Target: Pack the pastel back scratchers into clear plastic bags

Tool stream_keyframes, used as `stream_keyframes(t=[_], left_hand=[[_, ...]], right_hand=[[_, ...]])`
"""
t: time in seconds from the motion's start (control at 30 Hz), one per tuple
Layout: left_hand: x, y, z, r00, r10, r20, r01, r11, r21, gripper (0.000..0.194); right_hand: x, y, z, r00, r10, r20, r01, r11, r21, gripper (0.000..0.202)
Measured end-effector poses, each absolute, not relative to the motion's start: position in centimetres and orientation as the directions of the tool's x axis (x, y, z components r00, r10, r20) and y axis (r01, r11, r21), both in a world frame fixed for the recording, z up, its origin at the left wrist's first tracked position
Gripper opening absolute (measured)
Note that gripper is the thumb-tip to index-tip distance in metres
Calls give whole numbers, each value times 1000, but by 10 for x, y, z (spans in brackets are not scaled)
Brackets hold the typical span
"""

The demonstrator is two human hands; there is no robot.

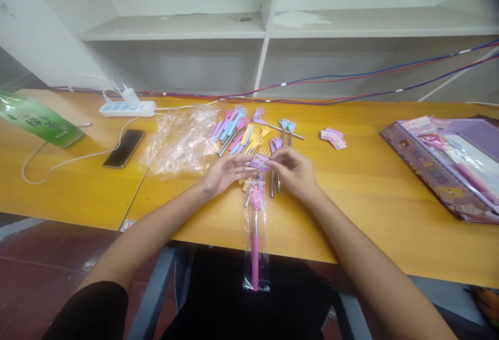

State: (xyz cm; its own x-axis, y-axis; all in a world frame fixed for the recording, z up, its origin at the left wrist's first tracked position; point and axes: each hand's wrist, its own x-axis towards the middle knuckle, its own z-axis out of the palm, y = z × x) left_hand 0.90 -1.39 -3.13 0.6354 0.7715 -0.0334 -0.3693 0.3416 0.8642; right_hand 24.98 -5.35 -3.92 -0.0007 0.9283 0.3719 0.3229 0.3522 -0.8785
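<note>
My right hand [294, 171] pinches a small printed card [259, 162], pink and purple, between thumb and fingers. My left hand [228, 172] reaches in from the other side, palm turned up and fingers stretched out, their tips at the card's left edge. Just below both hands is a pink back scratcher [255, 257] in a clear plastic sleeve [263, 225]. Its hand-shaped head points away from me, and its handle extends past the table's front edge. Beyond my hands lies a pile of back scratchers [237, 129] in pink, blue, purple and yellow.
Clear plastic bags [183, 142] lie left of the pile, near a phone [123, 148], a power strip [128, 108] and a green bottle [42, 121]. More cards [333, 138] lie to the right. A purple box [436, 173] holds packaged items. Cables [331, 77] run along the back.
</note>
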Motion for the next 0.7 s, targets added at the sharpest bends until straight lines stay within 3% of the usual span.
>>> stream_keyframes(t=[0.37, 0.7], left_hand=[[5, -14, -28, 683, 726, -77, -316, 389, 865, 58], [4, -13, -27, 666, 743, -67, -321, 366, 874, 55]], right_hand=[[251, -53, -38, -190, 803, 565, 438, 584, -683, 8], [249, -57, -33, -252, 800, 545, 412, 598, -687, 8]])
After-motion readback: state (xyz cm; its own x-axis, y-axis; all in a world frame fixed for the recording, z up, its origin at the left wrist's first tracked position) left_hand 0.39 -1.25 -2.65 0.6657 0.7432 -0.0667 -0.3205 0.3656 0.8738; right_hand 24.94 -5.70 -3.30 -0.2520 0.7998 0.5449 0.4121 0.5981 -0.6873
